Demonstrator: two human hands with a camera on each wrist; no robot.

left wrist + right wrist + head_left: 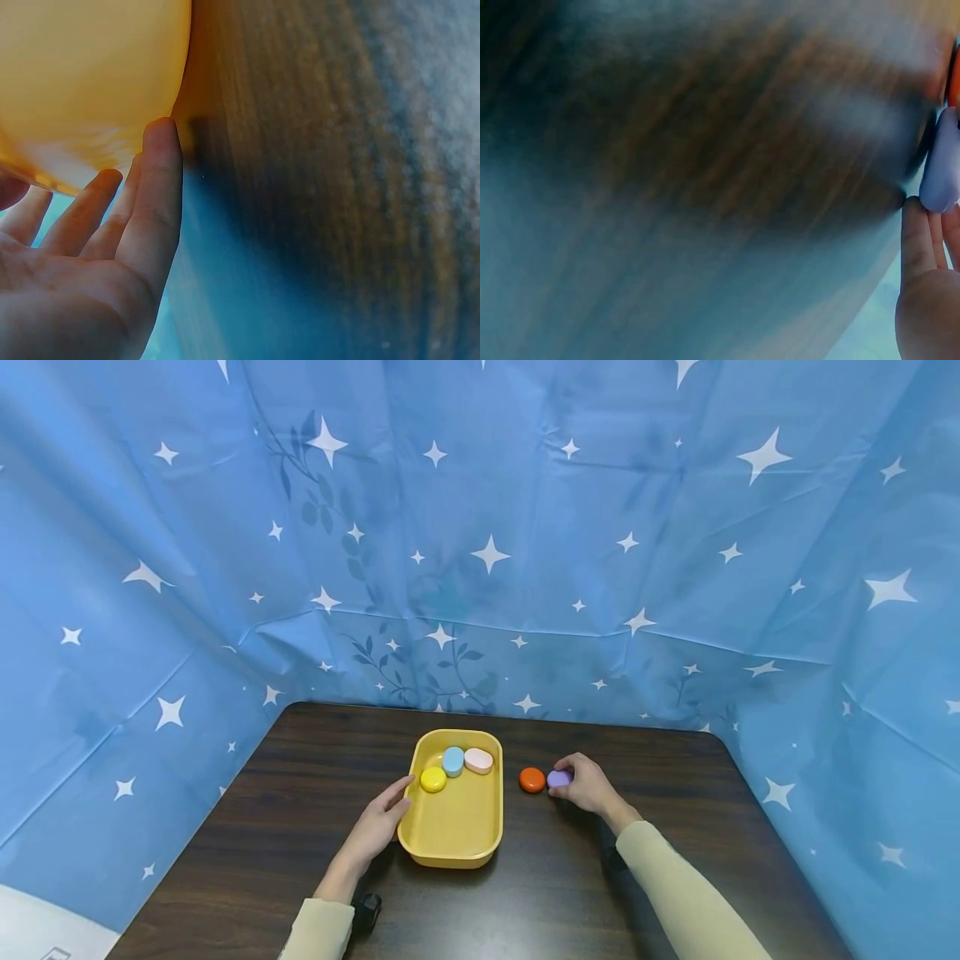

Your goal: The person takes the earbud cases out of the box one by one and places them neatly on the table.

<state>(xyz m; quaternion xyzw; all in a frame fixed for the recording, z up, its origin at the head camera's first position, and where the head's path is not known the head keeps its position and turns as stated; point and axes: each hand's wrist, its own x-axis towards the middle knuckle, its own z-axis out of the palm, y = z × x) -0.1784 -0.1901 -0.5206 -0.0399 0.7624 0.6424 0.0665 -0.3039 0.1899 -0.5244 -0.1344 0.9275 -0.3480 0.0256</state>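
A yellow tray [453,827] stands on the dark wooden table, holding a yellow round piece [432,779], a blue oval piece [453,762] and a pale pink oval piece [478,761]. My left hand [371,827] touches the tray's left side with its fingers extended; the left wrist view shows the fingertips against the yellow wall [90,90]. To the right of the tray, my right hand [588,785] pinches a purple round piece [558,778] between thumb and fingers. Just left of that lies an orange-red round piece [532,780]. In the right wrist view the purple piece [941,169] is partly cut off.
The dark wood table [555,893] extends around the tray on all sides. Behind it and at both sides hangs a blue curtain [487,593] with white stars. A white surface [45,927] shows at the lower left.
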